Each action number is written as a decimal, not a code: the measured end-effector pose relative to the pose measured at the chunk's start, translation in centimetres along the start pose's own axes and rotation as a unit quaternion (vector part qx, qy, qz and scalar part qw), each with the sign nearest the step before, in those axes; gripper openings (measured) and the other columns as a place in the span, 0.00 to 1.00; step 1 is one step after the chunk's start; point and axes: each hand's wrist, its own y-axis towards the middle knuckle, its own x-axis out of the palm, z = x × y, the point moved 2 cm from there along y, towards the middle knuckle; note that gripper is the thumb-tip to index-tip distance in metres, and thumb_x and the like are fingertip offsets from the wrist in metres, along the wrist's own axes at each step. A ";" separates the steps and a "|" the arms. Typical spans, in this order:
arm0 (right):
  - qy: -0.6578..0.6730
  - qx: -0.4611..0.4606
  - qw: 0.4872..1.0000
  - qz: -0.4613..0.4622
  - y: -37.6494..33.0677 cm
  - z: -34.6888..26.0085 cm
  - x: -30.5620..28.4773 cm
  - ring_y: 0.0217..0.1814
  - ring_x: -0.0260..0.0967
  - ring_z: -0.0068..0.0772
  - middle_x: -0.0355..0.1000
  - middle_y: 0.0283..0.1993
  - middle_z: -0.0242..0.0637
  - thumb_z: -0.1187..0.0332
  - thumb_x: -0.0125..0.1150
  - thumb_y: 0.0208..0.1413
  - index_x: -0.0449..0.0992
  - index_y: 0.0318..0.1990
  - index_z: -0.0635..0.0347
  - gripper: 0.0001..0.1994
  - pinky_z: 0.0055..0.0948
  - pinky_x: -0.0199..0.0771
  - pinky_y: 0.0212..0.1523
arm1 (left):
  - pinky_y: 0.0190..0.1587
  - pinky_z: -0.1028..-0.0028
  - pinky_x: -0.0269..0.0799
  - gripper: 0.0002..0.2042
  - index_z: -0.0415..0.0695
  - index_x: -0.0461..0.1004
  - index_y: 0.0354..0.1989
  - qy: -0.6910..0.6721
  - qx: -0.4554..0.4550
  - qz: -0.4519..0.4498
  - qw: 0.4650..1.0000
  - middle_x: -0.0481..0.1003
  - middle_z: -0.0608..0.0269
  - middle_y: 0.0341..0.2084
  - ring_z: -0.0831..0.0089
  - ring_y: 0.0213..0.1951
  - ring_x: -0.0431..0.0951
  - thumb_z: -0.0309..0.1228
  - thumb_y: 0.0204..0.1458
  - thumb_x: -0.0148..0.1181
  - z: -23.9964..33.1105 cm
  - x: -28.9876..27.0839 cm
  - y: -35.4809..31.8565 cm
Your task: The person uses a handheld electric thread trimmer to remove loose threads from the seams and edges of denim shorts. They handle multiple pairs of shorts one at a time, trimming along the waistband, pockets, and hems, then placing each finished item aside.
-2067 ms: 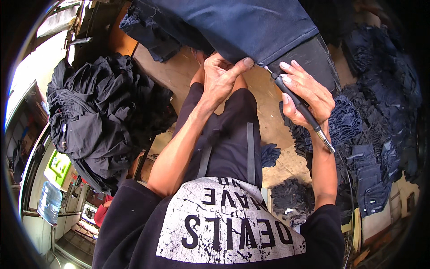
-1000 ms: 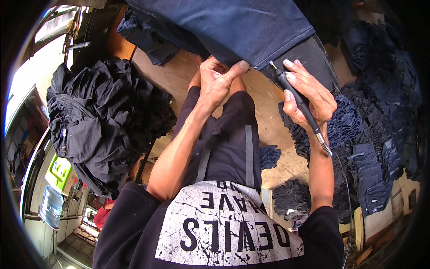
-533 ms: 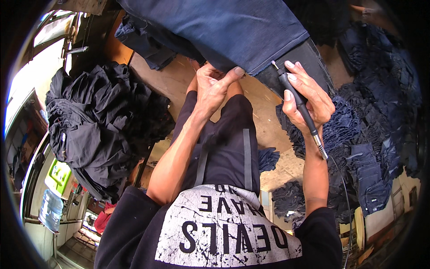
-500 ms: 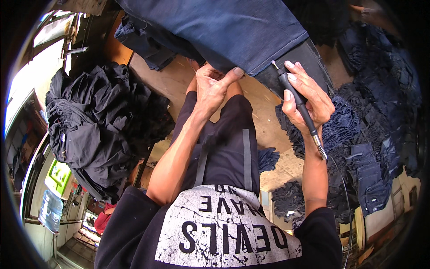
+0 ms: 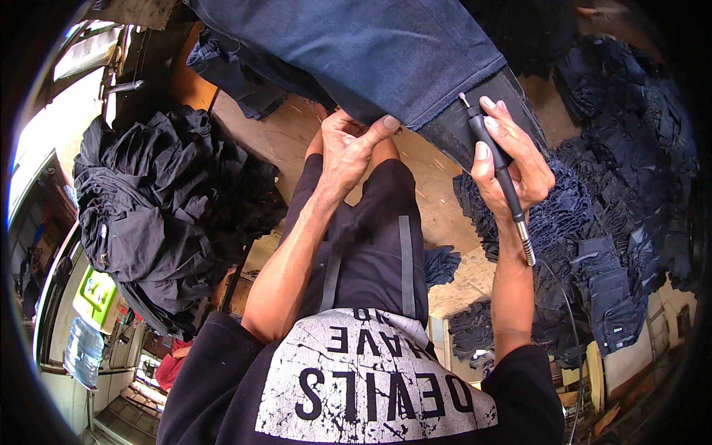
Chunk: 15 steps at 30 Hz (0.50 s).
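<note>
A blue denim trouser leg (image 5: pixel 371 55) lies over a flat dark board (image 5: pixel 452 133) in front of me, its hem running across the board. My left hand (image 5: pixel 352 144) pinches the near edge of the denim, thumb on top, other fingers partly hidden beneath. In my right hand (image 5: pixel 519 163) is a black pen-shaped rotary grinder (image 5: pixel 498 159), gripped between thumb and fingers. Its small pale tip points at the hem, close beside it; whether they touch I cannot tell. A thin cable (image 5: pixel 567 304) runs from the tool's metal rear end down my right side.
Left of my legs rises a big heap of black garments (image 5: pixel 170 200). Dark blue garments (image 5: pixel 608 185) are piled along the right. A green container (image 5: pixel 95 293) and a clear blue water bottle (image 5: pixel 83 352) stand at the lower left. Someone's red sleeve (image 5: pixel 172 363) shows behind them.
The grinder's tip has shifted slightly up and right along the hem with my right hand. My left hand keeps its pinch on the denim, almost unmoved.
</note>
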 end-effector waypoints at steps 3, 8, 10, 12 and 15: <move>-0.006 0.001 1.000 0.008 0.0 0.0 0.0 0.58 0.86 0.57 0.86 0.50 0.58 0.80 0.69 0.49 0.86 0.48 0.71 0.17 0.55 0.84 0.66 | 0.51 0.68 0.81 0.10 0.37 0.86 0.42 -0.003 0.002 -0.002 1.000 0.88 0.57 0.37 0.70 0.41 0.87 0.29 0.59 0.79 0.1 0.0 0.0; -0.017 0.013 1.000 0.020 0.0 0.0 0.1 0.58 0.86 0.56 0.86 0.50 0.57 0.81 0.69 0.51 0.85 0.49 0.72 0.16 0.55 0.84 0.67 | 0.51 0.68 0.81 0.09 0.36 0.86 0.42 -0.006 -0.004 -0.005 1.000 0.88 0.57 0.37 0.70 0.41 0.87 0.29 0.59 0.78 0.0 -0.1 0.0; -0.033 0.015 0.999 0.023 0.0 0.0 0.0 0.58 0.86 0.56 0.86 0.50 0.56 0.81 0.69 0.52 0.85 0.49 0.72 0.15 0.55 0.84 0.67 | 0.51 0.68 0.81 0.09 0.36 0.86 0.42 -0.005 -0.006 -0.004 1.000 0.88 0.57 0.37 0.70 0.41 0.87 0.28 0.60 0.77 0.0 -0.1 0.0; -0.044 0.016 0.999 0.025 0.0 -0.1 0.0 0.58 0.86 0.56 0.86 0.50 0.56 0.81 0.69 0.52 0.85 0.49 0.72 0.15 0.55 0.84 0.67 | 0.51 0.68 0.81 0.09 0.36 0.86 0.42 0.003 -0.004 0.000 1.000 0.88 0.56 0.37 0.70 0.41 0.87 0.28 0.60 0.77 0.0 -0.2 0.0; -0.052 0.013 0.998 0.028 0.0 -0.1 0.0 0.59 0.86 0.57 0.86 0.50 0.56 0.80 0.69 0.53 0.85 0.49 0.71 0.14 0.55 0.84 0.67 | 0.51 0.69 0.81 0.08 0.36 0.86 0.42 -0.008 -0.005 -0.007 1.000 0.88 0.56 0.37 0.70 0.41 0.87 0.27 0.60 0.77 -0.1 -0.1 -0.1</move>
